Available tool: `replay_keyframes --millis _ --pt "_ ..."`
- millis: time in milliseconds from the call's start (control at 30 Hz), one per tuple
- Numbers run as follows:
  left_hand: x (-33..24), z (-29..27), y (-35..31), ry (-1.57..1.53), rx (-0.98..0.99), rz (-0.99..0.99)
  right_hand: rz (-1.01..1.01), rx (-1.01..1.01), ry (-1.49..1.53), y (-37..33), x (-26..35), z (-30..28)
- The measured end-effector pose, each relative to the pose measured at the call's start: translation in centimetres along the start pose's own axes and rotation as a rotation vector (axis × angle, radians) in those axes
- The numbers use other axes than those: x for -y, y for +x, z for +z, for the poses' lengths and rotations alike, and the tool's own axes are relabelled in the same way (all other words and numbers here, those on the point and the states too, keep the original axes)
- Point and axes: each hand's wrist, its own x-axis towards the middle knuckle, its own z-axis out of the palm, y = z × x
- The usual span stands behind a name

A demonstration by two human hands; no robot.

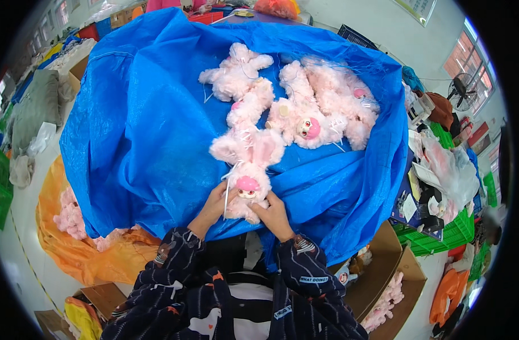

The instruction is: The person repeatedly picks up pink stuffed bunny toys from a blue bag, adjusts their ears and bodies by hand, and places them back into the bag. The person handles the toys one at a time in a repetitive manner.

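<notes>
An orange bag (72, 249) and cardboard boxes (384, 272) flank green crates (452, 232).

I count two hands, my left hand (213, 207) and right hand (275, 215), on one pink plush doll (247, 190). One big blue sack (134, 130) holds it plus roughly three or four more pink dolls (305, 107), too tangled to separate. I see one orange bag (72, 243) and two cardboard boxes (387, 277).
</notes>
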Motion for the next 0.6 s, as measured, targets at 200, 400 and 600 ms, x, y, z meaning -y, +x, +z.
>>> replay_keyframes --millis 200,400,600 --pt "1.1 -1.0 3.8 0.097 -0.062 0.015 -0.043 -0.035 -0.126 1.2 -1.0 -0.7" --pt "-3.2 -0.8 -3.4 0.951 -0.009 0.399 -0.040 -0.089 -0.170 -0.9 -0.3 -1.6" --pt "-0.6 -3.9 -9.6 1.354 0.073 0.358 -0.192 -0.146 -0.157 -2.8 2.7 -2.1"
